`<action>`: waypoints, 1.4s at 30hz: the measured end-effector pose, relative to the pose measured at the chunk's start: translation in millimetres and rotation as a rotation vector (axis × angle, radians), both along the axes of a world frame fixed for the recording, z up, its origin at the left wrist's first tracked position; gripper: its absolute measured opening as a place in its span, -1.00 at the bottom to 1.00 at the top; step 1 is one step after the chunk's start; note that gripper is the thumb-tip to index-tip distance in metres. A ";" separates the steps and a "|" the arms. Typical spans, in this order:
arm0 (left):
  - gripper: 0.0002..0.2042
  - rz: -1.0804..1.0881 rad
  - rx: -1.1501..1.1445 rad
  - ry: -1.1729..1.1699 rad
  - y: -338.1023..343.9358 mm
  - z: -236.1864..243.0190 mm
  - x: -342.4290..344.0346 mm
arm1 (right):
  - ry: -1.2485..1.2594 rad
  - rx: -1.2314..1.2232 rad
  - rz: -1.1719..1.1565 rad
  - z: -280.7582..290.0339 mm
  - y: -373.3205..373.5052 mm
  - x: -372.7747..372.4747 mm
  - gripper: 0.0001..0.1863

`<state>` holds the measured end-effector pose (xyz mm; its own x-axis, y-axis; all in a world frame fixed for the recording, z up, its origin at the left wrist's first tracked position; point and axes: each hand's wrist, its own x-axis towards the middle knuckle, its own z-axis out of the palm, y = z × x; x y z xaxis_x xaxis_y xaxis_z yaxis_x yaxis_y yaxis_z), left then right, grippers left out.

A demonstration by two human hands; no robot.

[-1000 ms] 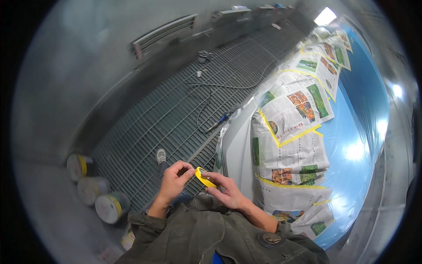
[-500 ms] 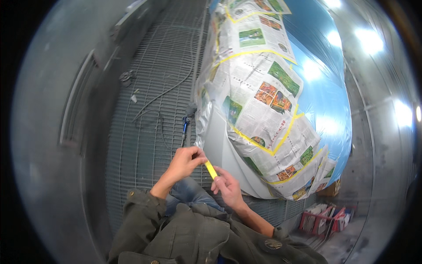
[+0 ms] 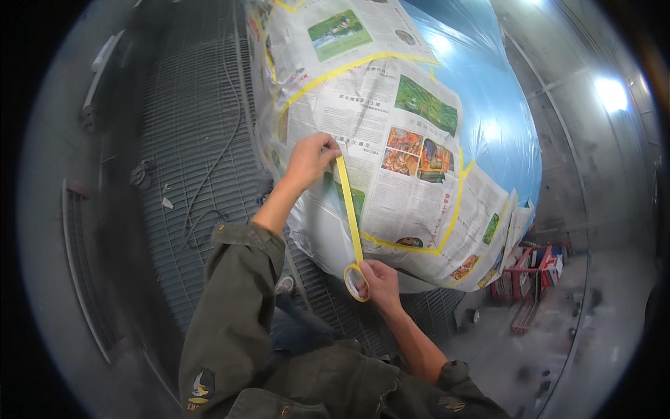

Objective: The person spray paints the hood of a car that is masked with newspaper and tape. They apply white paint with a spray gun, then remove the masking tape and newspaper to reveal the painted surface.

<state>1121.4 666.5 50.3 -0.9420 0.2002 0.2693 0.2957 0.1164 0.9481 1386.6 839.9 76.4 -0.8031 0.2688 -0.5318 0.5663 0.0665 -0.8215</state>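
Observation:
A roll of yellow masking tape (image 3: 356, 283) is gripped in my right hand (image 3: 382, 283), below the edge of a large covered body. From the roll a taut strip of tape (image 3: 350, 202) runs up to my left hand (image 3: 313, 160), whose fingers pinch its free end. The strip passes in front of newspaper sheets (image 3: 349, 105) that cover the body; whether it touches them I cannot tell. Yellow tape lines (image 3: 457, 213) border the sheets. Beneath the strip, near my right hand, a bare pale grey panel (image 3: 324, 234) shows.
Blue plastic film (image 3: 481, 119) covers the body's right side. Grated flooring (image 3: 188, 105) with a thin hose (image 3: 209, 171) lies to the left. At the right stands a red rack (image 3: 534, 269) holding things. A grey wall (image 3: 586, 181) runs along the right.
My hands have moved apart, drawing out a longer strip of tape. The left hand went up over the newspaper; the roll now shows at my right hand. The view has shifted toward the covered body.

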 end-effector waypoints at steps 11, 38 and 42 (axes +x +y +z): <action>-0.85 0.022 -0.071 -0.054 18.8 -0.6 -43.5 | 0.027 0.023 -0.243 2.5 -31.0 -42.3 -0.74; -0.49 0.206 -0.185 -0.287 35.9 -19.5 20.1 | -0.088 0.095 -0.526 -31.2 -27.5 -64.9 -0.68; -0.52 0.116 -0.032 -0.422 61.5 -63.6 91.3 | -0.097 0.087 -0.502 -26.6 -29.3 -68.1 -0.71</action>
